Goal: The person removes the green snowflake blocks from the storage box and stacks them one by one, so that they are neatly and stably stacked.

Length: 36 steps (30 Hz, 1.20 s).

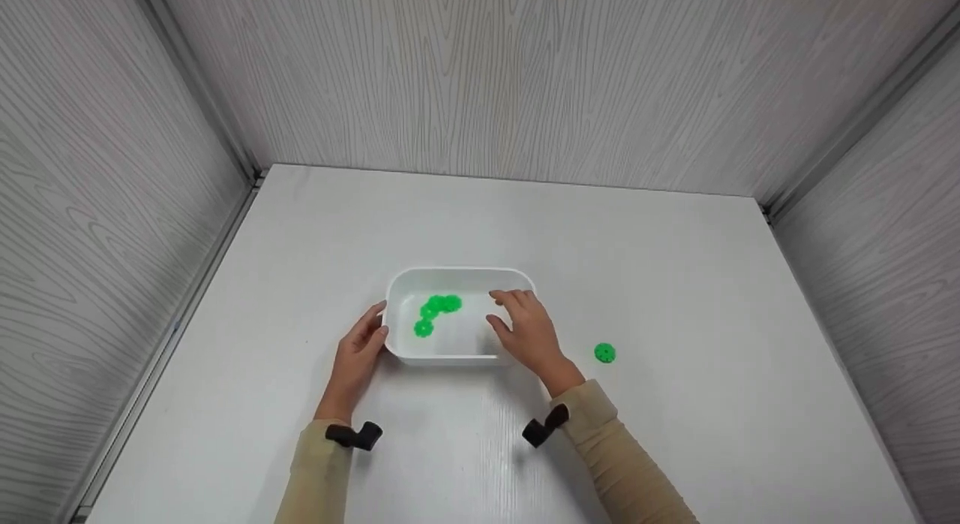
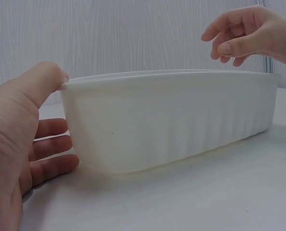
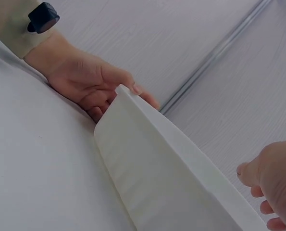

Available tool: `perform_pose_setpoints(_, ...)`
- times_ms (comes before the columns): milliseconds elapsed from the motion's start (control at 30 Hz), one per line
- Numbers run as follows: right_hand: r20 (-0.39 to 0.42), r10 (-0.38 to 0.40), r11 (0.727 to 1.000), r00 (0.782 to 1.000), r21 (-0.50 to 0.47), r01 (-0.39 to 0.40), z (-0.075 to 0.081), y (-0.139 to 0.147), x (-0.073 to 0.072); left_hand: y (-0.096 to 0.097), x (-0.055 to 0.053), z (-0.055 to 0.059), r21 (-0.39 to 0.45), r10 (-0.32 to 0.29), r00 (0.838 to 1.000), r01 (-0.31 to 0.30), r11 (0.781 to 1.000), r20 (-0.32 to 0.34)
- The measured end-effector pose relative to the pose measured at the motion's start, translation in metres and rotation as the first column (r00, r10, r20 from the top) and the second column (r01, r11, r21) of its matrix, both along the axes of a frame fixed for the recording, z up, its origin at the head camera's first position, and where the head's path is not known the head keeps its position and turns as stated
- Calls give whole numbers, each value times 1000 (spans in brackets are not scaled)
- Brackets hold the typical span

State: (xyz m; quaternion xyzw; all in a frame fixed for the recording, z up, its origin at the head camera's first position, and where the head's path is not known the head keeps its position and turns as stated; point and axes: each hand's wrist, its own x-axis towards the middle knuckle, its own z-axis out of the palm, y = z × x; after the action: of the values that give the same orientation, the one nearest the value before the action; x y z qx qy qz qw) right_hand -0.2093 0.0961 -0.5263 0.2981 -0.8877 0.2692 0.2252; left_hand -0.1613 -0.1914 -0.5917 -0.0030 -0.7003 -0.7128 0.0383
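A white plastic tub [image 1: 450, 360] with rounded corners stands on the table. On its floor, toward the left, lie several small green flower-shaped discs [image 1: 424, 328], some overlapping. My left hand [image 1: 358, 356] holds the tub's left end. In the left wrist view, that thumb [image 2: 49, 77] lies on the rim and the fingers [image 2: 54, 166] touch the outer wall. Above the tub's right side hovers my right hand [image 1: 527, 330], fingers loosely bent and thumb apart, with nothing between them. Another green disc [image 1: 604, 352], round and notched, lies on the table to the right.
Wood-grain panels [image 1: 480, 81] enclose the white table [image 1: 637, 246] at the back and both sides. Each sleeved wrist carries a black camera mount [image 1: 545, 426].
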Motion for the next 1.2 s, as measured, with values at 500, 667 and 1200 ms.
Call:
perform_pose_setpoints(500, 192, 37, 980, 981, 184, -73, 2, -36, -22, 3, -3, 0, -24, 36, 999, -36, 999, 6)
perform_pose_setpoints(667, 261, 34, 972, 965, 215, -92, 0, -49, -31, 1, -1, 1, -13, 43, 999, -43, 999, 3)
perform_pose_setpoints(1200, 449, -115, 955, 886, 297, -26, -12, -72, -47, -2, -3, 0, -10, 19, 1000, -19, 1000, -14)
